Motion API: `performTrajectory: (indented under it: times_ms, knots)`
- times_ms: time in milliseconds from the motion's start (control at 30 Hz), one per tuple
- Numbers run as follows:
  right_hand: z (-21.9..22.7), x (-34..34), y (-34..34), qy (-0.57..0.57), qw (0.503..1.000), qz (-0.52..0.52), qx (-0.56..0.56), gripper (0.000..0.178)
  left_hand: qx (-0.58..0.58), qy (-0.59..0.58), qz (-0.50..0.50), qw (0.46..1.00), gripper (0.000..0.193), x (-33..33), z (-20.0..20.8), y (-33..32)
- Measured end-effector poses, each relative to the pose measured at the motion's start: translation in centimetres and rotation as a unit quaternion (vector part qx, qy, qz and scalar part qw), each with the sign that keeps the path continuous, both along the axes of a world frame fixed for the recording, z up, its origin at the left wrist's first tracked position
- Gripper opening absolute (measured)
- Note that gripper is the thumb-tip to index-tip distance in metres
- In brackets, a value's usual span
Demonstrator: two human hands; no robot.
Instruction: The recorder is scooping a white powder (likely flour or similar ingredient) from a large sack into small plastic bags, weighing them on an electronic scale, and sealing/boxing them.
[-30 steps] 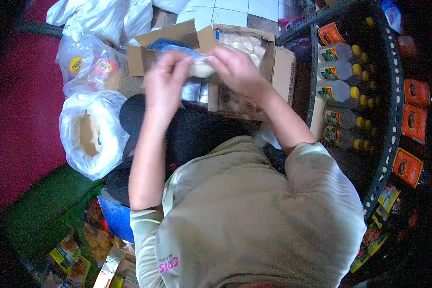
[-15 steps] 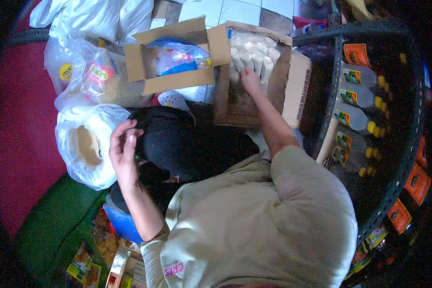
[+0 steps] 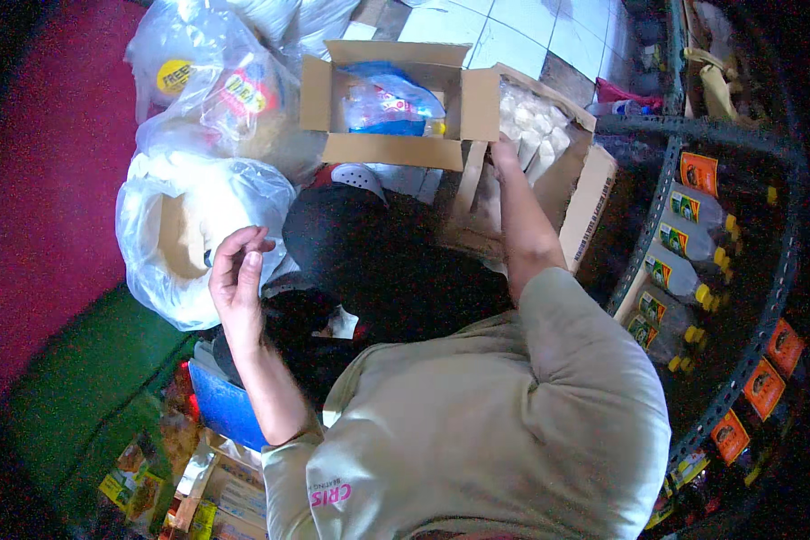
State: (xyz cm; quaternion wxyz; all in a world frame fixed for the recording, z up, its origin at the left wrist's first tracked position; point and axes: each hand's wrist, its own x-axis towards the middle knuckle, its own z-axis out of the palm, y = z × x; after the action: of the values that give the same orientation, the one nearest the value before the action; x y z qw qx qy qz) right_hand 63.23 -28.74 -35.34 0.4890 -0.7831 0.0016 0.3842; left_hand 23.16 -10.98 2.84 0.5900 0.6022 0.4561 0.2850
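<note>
My right hand (image 3: 506,155) reaches into the near left part of a long cardboard box (image 3: 477,236), beside several white wrapped packets (image 3: 535,126). Its fingers are hidden, so whether it grips a packet does not show. My left hand (image 3: 237,274) is raised over my lap, fingers loosely curled and apart, with nothing in it. Close by stands a clear plastic bag (image 3: 139,270) around a white sack (image 3: 234,193), whose round mouth shows something pale tan inside. A smaller open carton (image 3: 396,153) left of the packets holds a blue and clear plastic bundle (image 3: 391,101).
On the right, a curved-looking metal rack (image 3: 643,236) carries yellow-capped bottles (image 3: 679,279) and orange packs (image 3: 729,436). Clear bags (image 3: 184,76) are piled at far left. A blue panel (image 3: 225,400) and assorted packages (image 3: 135,486) lie at lower left. White tiles (image 3: 513,40) cover the far floor.
The view has turned, so the surroundings sit further right and the bags lower or nearer. My right hand has drawn back from among the packets toward the box's left side. My left hand keeps its pose.
</note>
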Motion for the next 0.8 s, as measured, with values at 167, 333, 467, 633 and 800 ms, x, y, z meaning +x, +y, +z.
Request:
performTrajectory:
  times_ms: [167,333,467,633,800]
  knots:
    - [2.4,0.2,-2.0,-0.182,0.981,0.032,-0.058,0.035,0.065,0.027,0.009,0.998,0.027,-3.1,0.2,2.0]
    - [13.7,-0.2,-1.7,-0.372,0.924,-0.087,0.035,0.039,0.173,-0.04,0.195,0.965,0.027,-8.8,-0.1,7.0]
    - [18.9,-4.3,7.4,-0.293,0.935,0.109,0.17,0.024,0.102,-0.106,0.355,0.923,0.028,-10.8,-3.1,8.6]
    - [10.9,-10.3,19.8,-0.253,0.907,0.337,-0.021,0.028,0.152,-0.017,0.26,0.953,0.025,-12.3,-3.3,8.0]
    - [8.9,-11.0,23.5,-0.247,0.939,0.205,-0.123,0.027,0.135,0.002,0.195,0.972,0.023,-12.5,-2.3,7.7]
